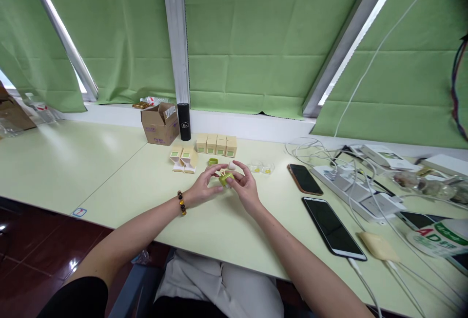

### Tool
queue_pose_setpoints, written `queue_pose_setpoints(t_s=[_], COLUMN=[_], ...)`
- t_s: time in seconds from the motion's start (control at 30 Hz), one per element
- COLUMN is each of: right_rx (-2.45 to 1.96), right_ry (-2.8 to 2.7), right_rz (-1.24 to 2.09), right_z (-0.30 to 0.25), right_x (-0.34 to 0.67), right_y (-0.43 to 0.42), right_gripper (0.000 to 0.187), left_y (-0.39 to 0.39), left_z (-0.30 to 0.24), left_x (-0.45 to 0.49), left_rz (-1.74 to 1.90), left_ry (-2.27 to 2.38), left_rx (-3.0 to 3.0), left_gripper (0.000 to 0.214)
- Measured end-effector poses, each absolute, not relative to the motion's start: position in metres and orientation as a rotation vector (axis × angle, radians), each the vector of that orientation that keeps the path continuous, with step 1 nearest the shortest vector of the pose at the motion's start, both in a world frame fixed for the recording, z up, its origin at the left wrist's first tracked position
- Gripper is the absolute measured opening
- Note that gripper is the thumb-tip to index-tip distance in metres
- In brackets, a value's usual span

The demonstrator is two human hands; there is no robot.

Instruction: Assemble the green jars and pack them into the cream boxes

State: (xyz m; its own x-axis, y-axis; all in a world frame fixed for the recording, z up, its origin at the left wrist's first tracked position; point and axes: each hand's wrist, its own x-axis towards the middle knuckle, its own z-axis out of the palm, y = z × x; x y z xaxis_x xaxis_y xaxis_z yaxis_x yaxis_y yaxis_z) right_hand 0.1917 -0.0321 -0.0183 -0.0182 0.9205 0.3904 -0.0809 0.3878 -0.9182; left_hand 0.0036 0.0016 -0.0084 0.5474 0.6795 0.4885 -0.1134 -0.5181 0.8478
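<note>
Both my hands meet over the pale green table, pinching a small green jar between them. My left hand, with a bead bracelet on its wrist, grips the jar from the left. My right hand closes on it from the right, fingers curled over the top. Just behind the hands lie a small green lid and a white piece. Two small boxes stand open beside them, and a row of several closed cream boxes sits farther back.
A cardboard box and a black cylinder stand near the window sill. Two phones lie at the right, beside a power strip with tangled white cables. Two clear packets lie behind my right hand. Green curtains hang behind.
</note>
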Motion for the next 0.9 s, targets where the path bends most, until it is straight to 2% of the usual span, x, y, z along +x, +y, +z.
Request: queue_pose_setpoints(t_s=[0.13,0.23,0.37,0.47,0.53,0.73,0.9], right_rx=[-0.848,-0.936,-1.396,-1.682,-1.798,-2.023,-1.916], right_ry=[-1.354,-1.373,-1.509,-1.587,-1.601,-1.676,-1.726], right_rz=[1.082,0.95,0.335,-0.126,-0.294,-0.35,-0.282], right_z=[-0.018,-0.019,-0.024,-0.029,-0.033,-0.035,-0.035], right_x=[0.19,0.197,0.222,0.244,0.255,0.26,0.248], right_y=[-0.033,-0.028,-0.014,-0.003,0.002,0.005,0.0], right_gripper=[0.069,0.057,0.042,0.048,0.053,0.024,0.015], left_y=[0.001,0.004,0.011,0.015,0.016,0.018,0.021], left_z=[-0.008,-0.008,-0.011,-0.013,-0.013,-0.013,-0.015], left_x=[0.006,0.007,0.007,0.007,0.006,0.005,0.005], left_rz=[1.06,1.091,1.154,1.191,1.216,1.267,1.315], left_ry=[0.502,0.57,0.609,0.62,0.624,0.628,0.634], left_rx=[1.854,1.728,1.5,1.383,1.353,1.367,1.359], left_gripper=[0.052,0.053,0.059,0.06,0.059,0.062,0.062])
